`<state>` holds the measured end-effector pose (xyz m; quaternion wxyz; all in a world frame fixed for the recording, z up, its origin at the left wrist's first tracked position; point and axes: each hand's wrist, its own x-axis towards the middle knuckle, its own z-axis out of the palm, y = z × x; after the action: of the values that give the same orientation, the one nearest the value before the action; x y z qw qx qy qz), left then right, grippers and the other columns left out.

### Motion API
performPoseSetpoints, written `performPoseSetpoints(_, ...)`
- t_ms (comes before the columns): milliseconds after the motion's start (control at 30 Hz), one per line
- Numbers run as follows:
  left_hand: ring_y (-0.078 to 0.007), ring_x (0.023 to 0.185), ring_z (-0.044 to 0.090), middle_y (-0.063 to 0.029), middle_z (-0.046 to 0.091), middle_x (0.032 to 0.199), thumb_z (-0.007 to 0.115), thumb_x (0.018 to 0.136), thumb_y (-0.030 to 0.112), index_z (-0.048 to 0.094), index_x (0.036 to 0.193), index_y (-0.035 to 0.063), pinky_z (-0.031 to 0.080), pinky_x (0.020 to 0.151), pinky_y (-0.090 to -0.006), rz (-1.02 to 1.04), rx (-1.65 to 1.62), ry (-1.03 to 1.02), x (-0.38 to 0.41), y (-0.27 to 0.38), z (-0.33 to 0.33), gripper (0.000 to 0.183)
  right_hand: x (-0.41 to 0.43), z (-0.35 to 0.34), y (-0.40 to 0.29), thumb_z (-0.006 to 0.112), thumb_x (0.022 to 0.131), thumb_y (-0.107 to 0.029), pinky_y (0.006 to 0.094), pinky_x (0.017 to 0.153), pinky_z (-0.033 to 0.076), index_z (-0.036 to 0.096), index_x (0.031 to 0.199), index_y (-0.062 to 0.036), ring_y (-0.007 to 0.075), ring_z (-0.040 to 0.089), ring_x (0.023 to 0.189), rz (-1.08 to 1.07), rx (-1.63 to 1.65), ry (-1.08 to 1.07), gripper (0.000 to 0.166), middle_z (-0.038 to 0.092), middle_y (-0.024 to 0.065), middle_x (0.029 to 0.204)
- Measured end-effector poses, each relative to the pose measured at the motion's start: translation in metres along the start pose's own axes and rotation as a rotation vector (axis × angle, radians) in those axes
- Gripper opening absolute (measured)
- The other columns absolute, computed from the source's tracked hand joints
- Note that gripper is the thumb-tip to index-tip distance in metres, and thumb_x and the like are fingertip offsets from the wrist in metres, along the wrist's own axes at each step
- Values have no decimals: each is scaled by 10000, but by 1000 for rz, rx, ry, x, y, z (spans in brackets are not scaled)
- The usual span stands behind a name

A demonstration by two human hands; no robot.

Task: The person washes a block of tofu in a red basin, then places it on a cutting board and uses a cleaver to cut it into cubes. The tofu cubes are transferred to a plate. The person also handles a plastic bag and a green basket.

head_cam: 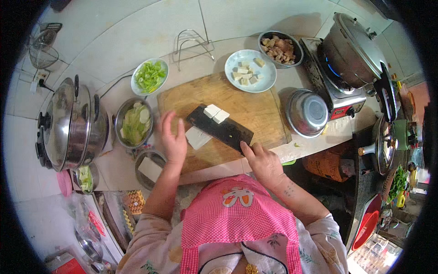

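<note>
My right hand [264, 163] grips a cleaver, whose dark blade [236, 132] lies flat over the wooden cutting board [270, 113]. Cut pieces of white tofu [216, 113] rest on top of the blade. A flat white slab of tofu [197, 137] lies on the board, partly under the blade's near edge. My left hand [174, 142] is raised beside that slab at the board's left side, fingers apart and holding nothing. Tofu cubes [244, 76] sit on a pale plate [268, 82] at the board's far edge. The cleaver's handle is hidden in my right hand.
At left stand a bowl of chopped greens [149, 77], a bowl of sliced vegetables [135, 124] and a metal bowl with a tofu block [150, 169]. An upturned metal bowl [309, 111] is at right. Behind it, a large pot [352, 51] stands over a lit gas flame [331, 67].
</note>
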<state>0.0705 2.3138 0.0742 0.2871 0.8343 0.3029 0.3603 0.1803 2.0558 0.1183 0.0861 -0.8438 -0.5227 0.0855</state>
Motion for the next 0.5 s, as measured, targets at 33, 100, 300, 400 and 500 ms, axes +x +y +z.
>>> performPoseSetpoints(33, -289, 1177, 488, -125, 536, 1247, 652, 850, 113, 549, 1210, 25, 375, 1016, -370, 70, 10, 47, 17, 9, 1, 385, 1, -8, 9, 552, 781, -89, 354, 630, 538, 465, 1287, -98, 246, 616, 773, -36, -50, 44, 513, 524, 86, 875)
performPoseSetpoints(100, -321, 1272, 405, -144, 471, 1327, 632, 860, 150, 525, 1263, 53, 320, 1057, -433, 254, -117, -244, 60, 47, 19, 429, 4, -21, 28, 559, 758, -91, 332, 628, 528, 474, 1291, -108, 222, 592, 772, -50, -155, 101, 540, 501, 67, 848)
performPoseSetpoints(300, -354, 1361, 242, -159, 294, 1467, 571, 901, 401, 420, 1397, 186, 230, 1104, -482, 585, 298, -882, 113, 90, 133, 562, 19, -46, 74, 556, 755, -110, 311, 616, 517, 473, 1292, -117, 198, 583, 768, -74, -304, 176, 543, 509, 52, 876)
performPoseSetpoints(400, -356, 1346, 265, -167, 313, 1451, 540, 921, 400, 446, 1382, 183, 236, 1108, -461, 542, 253, -965, 136, 67, 191, 518, 20, -47, 86, 558, 754, -116, 303, 619, 518, 475, 1291, -119, 193, 584, 771, -78, -331, 172, 543, 521, 59, 901)
performPoseSetpoints(500, -359, 1329, 291, -182, 339, 1428, 552, 923, 356, 488, 1345, 155, 254, 1105, -440, 430, 171, -857, 143, 74, 217, 472, 9, -47, 90, 558, 759, -107, 313, 637, 527, 480, 1291, -124, 203, 591, 797, -50, -303, 140, 538, 539, 67, 939)
